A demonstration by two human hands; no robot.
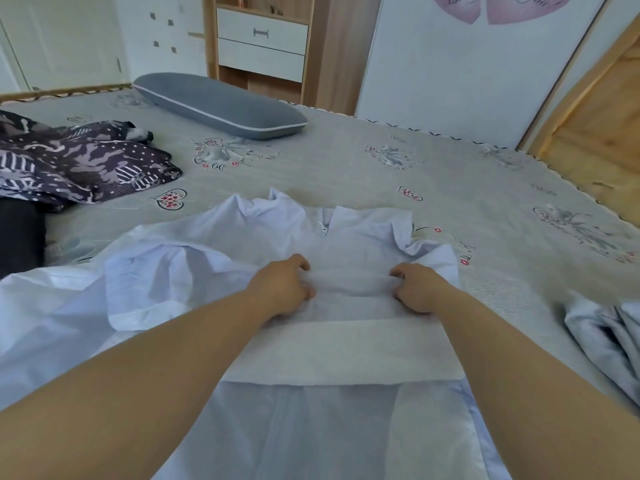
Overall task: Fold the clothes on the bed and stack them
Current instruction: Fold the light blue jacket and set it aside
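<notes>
Dress (346,427): thin pale-blue woven cloth, slightly sheer at the near panel, lay flat on the bed (346,168), spread from the near edge toward the middle. A smooth white band (346,355) crossed its width, straight-edged, matte. Beyond the band the bodice showed a short zip (324,227) at the neckline; gathered, crumpled ruffles flanked it left and right.

Left hand (282,289): fingers curled, pinching the cloth just past the band, left of centre. Right hand (415,289): fingers curled likewise, gripping the same fold, right of centre. Both forearms bare, reaching forward over the skirt. A loose, wrinkled sleeve (149,282) billowed left of the left hand.

Near right edge: a second crumpled pale-blue garment (602,334), deep folds, apart from the dress.

Bed cover: grey, quilted texture, printed with hearts and small red flowers.

Left, further back: a dark patterned quilt (79,161), puffy, in a heap. Beyond it, a long grey pillow (218,105), rounded ends, white piping. Far: a wooden cabinet with white drawers (261,31).
</notes>
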